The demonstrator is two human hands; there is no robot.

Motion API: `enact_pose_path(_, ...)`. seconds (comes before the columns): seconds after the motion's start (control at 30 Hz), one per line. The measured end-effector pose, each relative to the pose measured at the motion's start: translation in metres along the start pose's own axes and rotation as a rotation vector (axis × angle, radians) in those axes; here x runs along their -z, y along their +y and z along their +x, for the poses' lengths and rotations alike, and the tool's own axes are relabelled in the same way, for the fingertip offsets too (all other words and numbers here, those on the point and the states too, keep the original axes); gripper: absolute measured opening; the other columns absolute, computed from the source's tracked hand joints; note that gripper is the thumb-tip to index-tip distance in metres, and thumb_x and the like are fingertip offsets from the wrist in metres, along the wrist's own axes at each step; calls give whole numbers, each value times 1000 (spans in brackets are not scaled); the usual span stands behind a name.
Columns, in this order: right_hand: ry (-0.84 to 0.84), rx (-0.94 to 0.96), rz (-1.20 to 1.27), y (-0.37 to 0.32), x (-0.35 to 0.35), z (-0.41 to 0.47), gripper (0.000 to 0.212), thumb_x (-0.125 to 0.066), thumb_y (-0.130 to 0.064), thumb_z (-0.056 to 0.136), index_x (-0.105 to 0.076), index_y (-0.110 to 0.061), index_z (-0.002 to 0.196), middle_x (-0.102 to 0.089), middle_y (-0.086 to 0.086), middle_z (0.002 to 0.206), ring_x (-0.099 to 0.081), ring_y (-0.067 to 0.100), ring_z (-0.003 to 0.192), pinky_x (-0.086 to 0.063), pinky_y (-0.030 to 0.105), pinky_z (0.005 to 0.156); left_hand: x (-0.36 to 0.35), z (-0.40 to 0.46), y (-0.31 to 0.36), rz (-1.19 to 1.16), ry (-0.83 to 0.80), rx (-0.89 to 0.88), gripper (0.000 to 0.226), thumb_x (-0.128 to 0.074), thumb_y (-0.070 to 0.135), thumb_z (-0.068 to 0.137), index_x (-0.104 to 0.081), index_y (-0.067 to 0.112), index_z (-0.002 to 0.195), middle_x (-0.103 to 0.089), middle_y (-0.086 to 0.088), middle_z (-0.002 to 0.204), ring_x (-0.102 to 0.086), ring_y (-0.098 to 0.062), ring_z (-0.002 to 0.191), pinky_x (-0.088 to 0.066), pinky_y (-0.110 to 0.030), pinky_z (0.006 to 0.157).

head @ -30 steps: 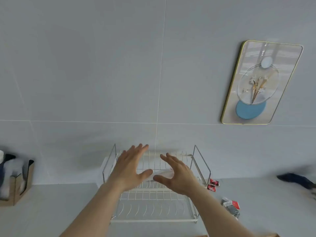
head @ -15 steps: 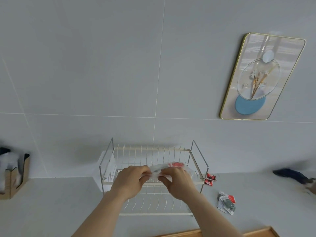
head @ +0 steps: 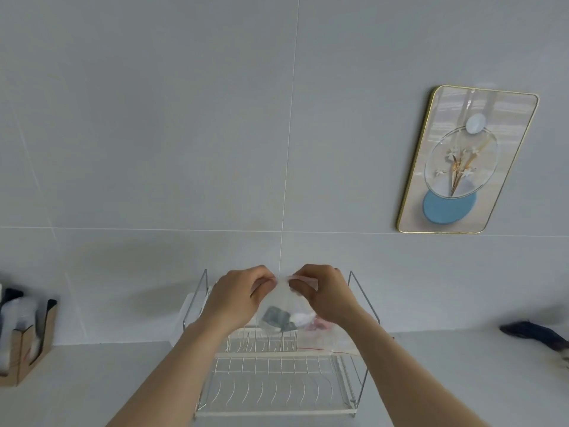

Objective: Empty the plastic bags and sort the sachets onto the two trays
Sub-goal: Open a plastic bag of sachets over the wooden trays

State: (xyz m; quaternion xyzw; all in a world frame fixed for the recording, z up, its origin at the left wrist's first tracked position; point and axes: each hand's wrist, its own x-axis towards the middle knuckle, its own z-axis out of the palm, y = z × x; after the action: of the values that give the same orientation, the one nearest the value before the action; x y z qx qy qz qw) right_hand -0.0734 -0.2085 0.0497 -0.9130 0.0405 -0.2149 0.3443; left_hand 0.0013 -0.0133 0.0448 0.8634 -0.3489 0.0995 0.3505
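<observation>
I hold a clear plastic bag (head: 284, 306) up in front of the wall, above a white wire rack (head: 277, 383). My left hand (head: 240, 295) pinches the bag's top edge on the left, my right hand (head: 326, 292) pinches it on the right. Grey, white and red sachets (head: 278, 320) sit bunched at the bottom of the bag. Another clear bag (head: 323, 342) with a red strip lies on the rack's upper tier behind my right wrist. No tray is in view.
A cardboard holder (head: 27, 346) with dark and white items stands at the left on the grey counter. A dark object (head: 535, 332) lies at the far right. A gold-framed picture (head: 465, 158) hangs on the tiled wall.
Both hands went from open above the rack to gripping the bag, then lifted it clear of the rack. The view tilted up, so the loose sachets right of the rack left the frame.
</observation>
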Motion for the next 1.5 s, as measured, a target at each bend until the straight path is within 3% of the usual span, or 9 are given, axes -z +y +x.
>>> enact_pose_path(0.1, 15, 12, 165, -16, 21, 11, 9, -74, -16, 92, -77, -12, 85, -78, -4, 69, -74, 10, 67, -54, 17, 65, 21, 12, 14, -71, 63, -36, 15, -61, 42, 98, -71, 31, 97, -77, 19, 85, -72, -3, 81, -60, -39, 79)
enact_pose_path(0.23, -29, 2, 492, -39, 45, 17, 12, -71, -11, 95, -76, 0, 91, -79, 6, 74, -76, 22, 69, -63, 36, 72, 46, 18, 37, -249, 117, -72, 14, -62, 38, 97, -71, 30, 90, -78, 16, 80, -75, 0, 70, -62, -40, 76)
enact_pose_path(0.43, -80, -49, 761, -50, 61, -5, 24, -72, -13, 94, -71, 10, 100, -74, 13, 72, -71, 23, 59, -66, 37, 71, 64, 2, 63, -448, 85, -76, 14, -65, 36, 96, -74, 26, 93, -78, 6, 79, -75, -12, 64, -62, -32, 63)
enact_pose_path(0.53, -151, -95, 787, -40, 56, -27, 38, -73, -21, 91, -67, 14, 105, -73, 17, 77, -72, 27, 64, -62, 34, 69, 58, -14, 65, -490, 25, -43, 11, -66, 33, 94, -76, 29, 91, -77, 5, 76, -71, -12, 58, -57, -21, 55)
enact_pose_path(0.73, -243, -207, 792, -1, 26, -79, 22, -70, -17, 96, -74, 4, 99, -73, 17, 79, -73, 29, 71, -61, 32, 70, 17, -57, 52, -517, -197, 84, 10, -67, 32, 94, -77, 30, 95, -78, 5, 80, -73, -15, 64, -62, -28, 59)
enact_pose_path(0.87, -248, -266, 665, 20, 4, -111, 17, -71, -17, 96, -80, -18, 82, -79, 11, 76, -74, 19, 72, -58, 24, 70, -17, -84, 39, -526, -301, 198, 9, -69, 28, 95, -78, 27, 97, -79, 6, 81, -74, -14, 65, -61, -25, 59)
enact_pose_path(1.17, 247, -716, 445, 55, -52, -168, 20, -83, -33, 84, -71, -24, 97, -76, -7, 93, -73, 11, 86, -58, 25, 69, -88, -137, 21, -634, -345, 522, 8, -73, 24, 91, -79, 22, 85, -81, 1, 78, -77, -14, 69, -62, -29, 61)
enact_pose_path(1.33, 32, -890, 737, 51, -75, -199, 16, -77, -26, 91, -78, -10, 91, -82, 7, 82, -80, 23, 75, -63, 31, 61, -118, -162, 18, -601, -307, 596, 8, -76, 30, 82, -78, 24, 76, -79, 4, 72, -77, -12, 72, -63, -36, 71)
enact_pose_path(1.5, -22, -1009, 815, 48, -89, -210, 14, -78, -18, 90, -79, -5, 95, -83, 14, 88, -81, 29, 83, -68, 45, 75, -134, -180, 18, -531, -267, 644, 11, -75, 33, 80, -74, 27, 71, -76, 9, 67, -73, -6, 64, -62, -32, 64)
